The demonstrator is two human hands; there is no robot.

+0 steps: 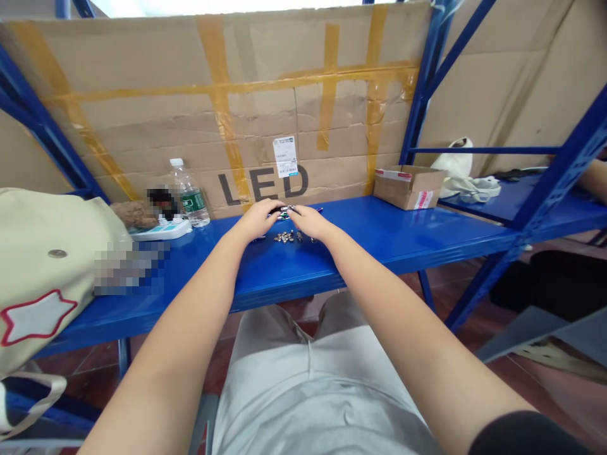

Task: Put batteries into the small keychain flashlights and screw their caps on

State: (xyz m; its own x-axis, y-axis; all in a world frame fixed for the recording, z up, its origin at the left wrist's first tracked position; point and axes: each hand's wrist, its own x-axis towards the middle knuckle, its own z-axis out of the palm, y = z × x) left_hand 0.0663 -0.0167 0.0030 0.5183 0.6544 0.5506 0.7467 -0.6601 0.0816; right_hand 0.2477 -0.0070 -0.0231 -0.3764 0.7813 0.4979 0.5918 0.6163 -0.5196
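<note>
Both hands rest at the middle of the blue table, near the cardboard with LED printed on it. My left hand has its fingers curved toward small dark and shiny pieces lying between the hands. From the other side, my right hand reaches the same pieces with its fingertips. Whether either hand grips any of them is too small to tell. Just in front of the hands lies a loose group of small metallic parts. A thin purple-tipped item shows behind my right hand.
At the left are a cream bag, a power strip and a water bottle. An open cardboard box stands at the right. Blue posts and tall cardboard bound the table. Another person's arm shows at the far right.
</note>
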